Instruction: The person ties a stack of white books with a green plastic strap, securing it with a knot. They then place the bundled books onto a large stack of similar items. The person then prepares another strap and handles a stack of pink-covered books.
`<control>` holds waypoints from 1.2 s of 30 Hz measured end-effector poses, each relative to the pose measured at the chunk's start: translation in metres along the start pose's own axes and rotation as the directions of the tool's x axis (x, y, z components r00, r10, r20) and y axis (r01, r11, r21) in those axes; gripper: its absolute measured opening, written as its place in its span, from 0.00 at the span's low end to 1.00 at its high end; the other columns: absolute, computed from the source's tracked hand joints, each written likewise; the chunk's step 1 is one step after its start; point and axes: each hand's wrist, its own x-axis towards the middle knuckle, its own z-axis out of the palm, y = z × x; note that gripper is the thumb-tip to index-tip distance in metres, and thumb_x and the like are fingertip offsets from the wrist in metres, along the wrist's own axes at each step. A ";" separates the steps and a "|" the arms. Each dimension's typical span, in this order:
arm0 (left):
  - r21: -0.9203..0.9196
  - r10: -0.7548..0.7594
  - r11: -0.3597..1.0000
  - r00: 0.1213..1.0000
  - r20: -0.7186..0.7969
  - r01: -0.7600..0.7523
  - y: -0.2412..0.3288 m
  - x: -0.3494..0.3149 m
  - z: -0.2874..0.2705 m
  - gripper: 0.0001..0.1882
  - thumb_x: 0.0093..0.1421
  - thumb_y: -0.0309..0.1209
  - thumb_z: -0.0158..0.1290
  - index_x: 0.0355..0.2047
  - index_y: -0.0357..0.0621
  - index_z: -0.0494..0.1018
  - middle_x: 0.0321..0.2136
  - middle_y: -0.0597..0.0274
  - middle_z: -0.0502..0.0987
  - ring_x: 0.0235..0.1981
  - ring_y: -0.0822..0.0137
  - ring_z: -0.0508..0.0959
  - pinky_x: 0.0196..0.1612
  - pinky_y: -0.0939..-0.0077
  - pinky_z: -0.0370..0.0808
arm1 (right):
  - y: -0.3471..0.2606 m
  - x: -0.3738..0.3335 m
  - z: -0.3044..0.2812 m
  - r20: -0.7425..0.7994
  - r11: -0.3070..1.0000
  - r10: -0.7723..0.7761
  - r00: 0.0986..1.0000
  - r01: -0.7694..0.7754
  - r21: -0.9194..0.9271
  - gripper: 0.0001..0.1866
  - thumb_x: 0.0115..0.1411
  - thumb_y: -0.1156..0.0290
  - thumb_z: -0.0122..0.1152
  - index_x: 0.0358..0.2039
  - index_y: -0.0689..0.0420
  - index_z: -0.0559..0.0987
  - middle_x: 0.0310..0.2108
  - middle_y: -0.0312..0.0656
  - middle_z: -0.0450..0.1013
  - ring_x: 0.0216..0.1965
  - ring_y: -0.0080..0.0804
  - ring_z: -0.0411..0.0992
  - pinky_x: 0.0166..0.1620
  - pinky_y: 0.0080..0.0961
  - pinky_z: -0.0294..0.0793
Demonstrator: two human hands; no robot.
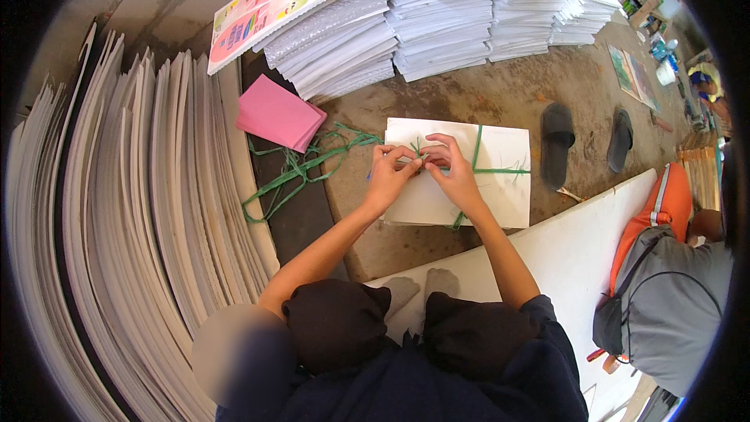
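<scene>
The tied stack of white sheets (501, 198) lies on the floor (358, 227), right of the pink card stack (280, 113). Left hand (391, 178) and right hand (455, 177) have fingertips nearly together, pinching green twine (478, 147). A relaxed pinch might let it slacken; the loose tangle (297, 164) below the pink card stack could snag. The sheets' long axis runs left-right, one short end facing the pink card stack.

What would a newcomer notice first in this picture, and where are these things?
Probably the bright pink stack, left of the middle, beside loose green strands. Then, near the centre, the left hand and right hand, fingertips together at the green string on a white bundle. At the right, an orange cloth with a pale stripe also stands out.
</scene>
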 end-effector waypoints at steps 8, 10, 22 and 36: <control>0.082 -0.016 0.997 0.994 0.108 0.007 0.012 -0.001 -0.011 0.09 0.53 0.34 0.54 0.32 0.46 0.71 0.40 0.57 0.56 0.41 0.64 0.64 0.44 0.75 0.69 | 0.000 0.003 0.004 -0.017 0.987 -0.040 0.999 0.037 -0.157 0.19 0.50 0.80 0.52 0.44 0.54 0.66 0.29 0.42 0.71 0.32 0.31 0.71 0.36 0.24 0.69; 0.075 -0.021 0.997 0.992 0.121 0.012 0.012 0.000 -0.014 0.09 0.53 0.34 0.53 0.32 0.46 0.71 0.41 0.56 0.55 0.41 0.65 0.65 0.43 0.75 0.69 | 0.000 0.004 0.006 -0.013 0.980 -0.058 0.998 0.055 -0.189 0.19 0.49 0.81 0.53 0.43 0.54 0.66 0.29 0.42 0.71 0.32 0.32 0.71 0.35 0.24 0.69; 0.141 -0.373 0.925 0.774 0.513 0.352 0.022 0.042 -0.045 0.13 0.50 0.35 0.55 0.30 0.38 0.73 0.27 0.62 0.74 0.31 0.71 0.73 0.38 0.78 0.73 | -0.004 0.001 0.015 0.029 0.618 -0.632 0.774 0.526 -0.585 0.15 0.42 0.84 0.56 0.31 0.59 0.65 0.33 0.45 0.69 0.46 0.41 0.64 0.57 0.42 0.55; 0.723 0.570 0.491 0.807 0.154 -0.485 0.025 -0.003 -0.016 0.05 0.46 0.30 0.57 0.24 0.44 0.76 0.22 0.64 0.75 0.26 0.65 0.72 0.28 0.73 0.69 | 0.014 -0.003 0.019 -0.224 0.966 -0.233 0.946 0.199 -0.165 0.15 0.51 0.82 0.53 0.36 0.61 0.60 0.30 0.46 0.69 0.33 0.38 0.71 0.39 0.29 0.70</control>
